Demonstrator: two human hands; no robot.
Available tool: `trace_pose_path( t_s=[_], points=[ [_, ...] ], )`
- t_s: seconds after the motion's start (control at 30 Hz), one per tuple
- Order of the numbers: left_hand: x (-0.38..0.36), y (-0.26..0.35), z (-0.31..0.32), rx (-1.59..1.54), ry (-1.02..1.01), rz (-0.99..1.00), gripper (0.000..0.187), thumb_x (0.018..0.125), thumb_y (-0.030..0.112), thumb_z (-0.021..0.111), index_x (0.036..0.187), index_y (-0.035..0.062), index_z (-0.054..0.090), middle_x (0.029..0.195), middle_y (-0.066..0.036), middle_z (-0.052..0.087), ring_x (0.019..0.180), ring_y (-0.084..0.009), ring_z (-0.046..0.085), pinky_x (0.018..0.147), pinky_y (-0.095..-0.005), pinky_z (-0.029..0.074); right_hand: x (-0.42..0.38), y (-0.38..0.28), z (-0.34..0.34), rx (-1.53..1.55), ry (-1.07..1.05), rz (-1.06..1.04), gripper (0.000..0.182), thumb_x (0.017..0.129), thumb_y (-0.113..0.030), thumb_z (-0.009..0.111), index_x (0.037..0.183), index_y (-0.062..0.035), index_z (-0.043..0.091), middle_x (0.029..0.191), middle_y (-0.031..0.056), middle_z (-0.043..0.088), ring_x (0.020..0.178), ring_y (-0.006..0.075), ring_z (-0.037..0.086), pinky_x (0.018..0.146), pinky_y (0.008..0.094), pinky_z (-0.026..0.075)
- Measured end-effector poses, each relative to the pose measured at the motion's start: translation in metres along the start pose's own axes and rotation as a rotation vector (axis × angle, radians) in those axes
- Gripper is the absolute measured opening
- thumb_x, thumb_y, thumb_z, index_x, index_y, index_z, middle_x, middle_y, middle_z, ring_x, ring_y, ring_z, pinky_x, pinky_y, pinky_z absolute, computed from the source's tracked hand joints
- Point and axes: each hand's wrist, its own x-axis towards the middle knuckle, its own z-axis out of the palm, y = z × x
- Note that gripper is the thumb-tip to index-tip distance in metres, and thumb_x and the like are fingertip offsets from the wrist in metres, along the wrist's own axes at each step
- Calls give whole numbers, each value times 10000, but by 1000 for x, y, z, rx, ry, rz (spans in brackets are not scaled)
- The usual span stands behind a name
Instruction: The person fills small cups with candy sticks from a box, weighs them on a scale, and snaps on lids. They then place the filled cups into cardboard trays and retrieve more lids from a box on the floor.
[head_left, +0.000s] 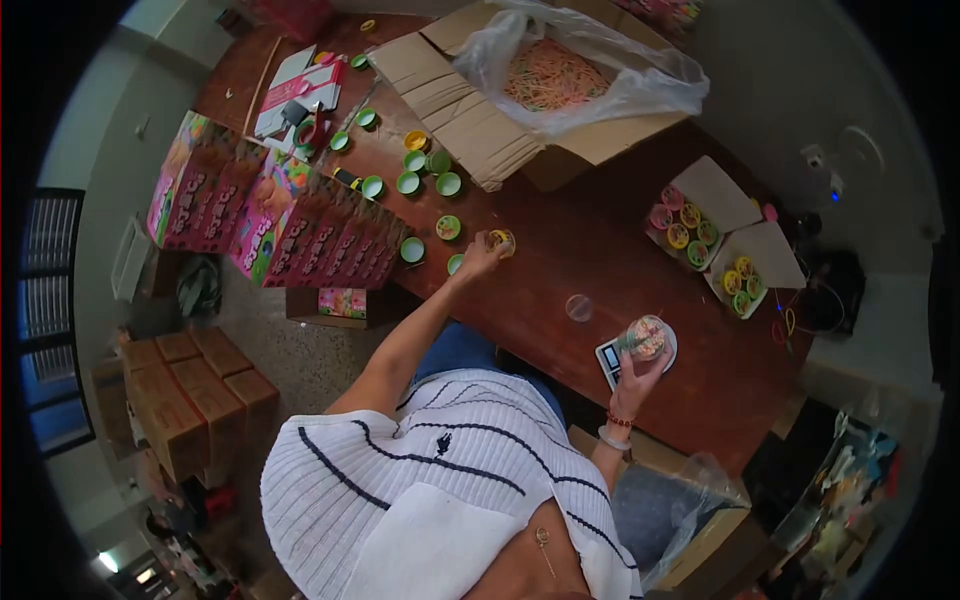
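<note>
My left hand (482,258) is closed on a small yellow cup (503,240) at the middle of the table, fingertips at its rim. My right hand (637,374) wraps round a clear round tub (652,334) filled with small pink and orange pieces. That tub overlaps a small white digital scale (609,366) near the table's front edge. A clear round lid or dish (579,307) lies just left of the scale. Beside my left hand is a green cup with coloured pieces inside (448,228); other green cups (412,250) stand close by.
An open cardboard box (470,120), lined with plastic, holds a heap of coloured sticks (555,76) at the back. Pink printed boxes (300,225) stand at the left. Two white boxes of filled cups (735,255) sit at the right. Scissors (318,130) lie at the far left.
</note>
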Motion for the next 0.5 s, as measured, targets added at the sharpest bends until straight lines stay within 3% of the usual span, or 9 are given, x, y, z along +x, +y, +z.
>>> trace_pose_path(
  t_s=[0.03, 0.07, 0.13, 0.17, 0.27, 0.33, 0.37, 0.43, 0.5],
  points=[
    [-2, 6, -13, -193, -47, -99, 855, 834, 619, 672, 1370, -18, 478, 1241, -266, 628, 1174, -371, 620, 981, -448, 487, 0, 3, 2, -13, 25, 15, 704, 795, 64, 679, 1421, -75, 389, 1376, 71, 446, 1276, 211, 447, 1106, 358, 346],
    [15, -17, -13, -135, 35, -145, 838, 849, 552, 700, 1395, -30, 445, 1260, -288, 606, 1205, -382, 597, 995, -452, 482, 1, 4, 5, 38, 8, 33, 714, 802, 82, 667, 1436, -77, 378, 1399, 81, 444, 1283, 218, 448, 1109, 369, 347],
    [44, -56, -24, -79, 148, -22, 779, 862, 449, 734, 1401, -30, 441, 1289, -281, 587, 1210, -379, 587, 1003, -450, 477, 4, 2, 11, 28, 10, 99, 725, 809, 86, 666, 1445, -79, 360, 1412, 100, 445, 1299, 231, 453, 1115, 382, 353],
    [37, -43, -43, -7, 241, -13, 697, 868, 358, 745, 1387, -10, 461, 1297, -281, 575, 1195, -398, 583, 1013, -461, 466, 6, 0, 13, 2, -42, 75, 742, 851, 70, 648, 1494, -63, 304, 1436, 149, 456, 1326, 266, 467, 1145, 395, 344],
    [88, -65, -74, -66, 429, -81, 656, 854, 313, 749, 1368, 3, 484, 1274, -287, 580, 1171, -431, 580, 1006, -476, 464, 13, -4, 33, 55, -20, 84, 735, 841, 67, 651, 1489, -61, 327, 1437, 144, 460, 1327, 267, 466, 1153, 397, 339],
    [131, -85, -87, -29, 596, 2, 630, 839, 284, 747, 1345, 3, 499, 1240, -289, 591, 1146, -450, 580, 984, -492, 469, 19, -5, 45, 62, -2, 91, 786, 832, 66, 658, 1503, -77, 274, 1434, 210, 477, 1318, 310, 489, 1130, 431, 382],
    [138, -70, -98, -18, 561, -118, 628, 832, 277, 746, 1337, -1, 498, 1220, -298, 601, 1145, -457, 576, 972, -495, 472, 20, -5, 49, -10, 51, 81, 792, 837, 55, 663, 1508, -69, 261, 1440, 214, 470, 1324, 313, 485, 1138, 432, 376],
    [166, -74, -107, -120, 637, -14, 624, 839, 283, 740, 1325, -21, 493, 1191, -303, 617, 1145, -463, 573, 965, -506, 469, 20, -8, 66, 81, 115, 64, 782, 841, 56, 659, 1504, -63, 264, 1443, 210, 467, 1331, 315, 481, 1145, 433, 361],
    [201, -94, -119, -13, 695, 97, 646, 836, 271, 745, 1315, -70, 478, 1194, -305, 619, 1135, -474, 579, 969, -508, 465, 21, -8, 78, 92, 112, 31, 759, 843, 74, 647, 1492, -63, 277, 1433, 188, 469, 1342, 315, 475, 1145, 427, 358]
  ],
)
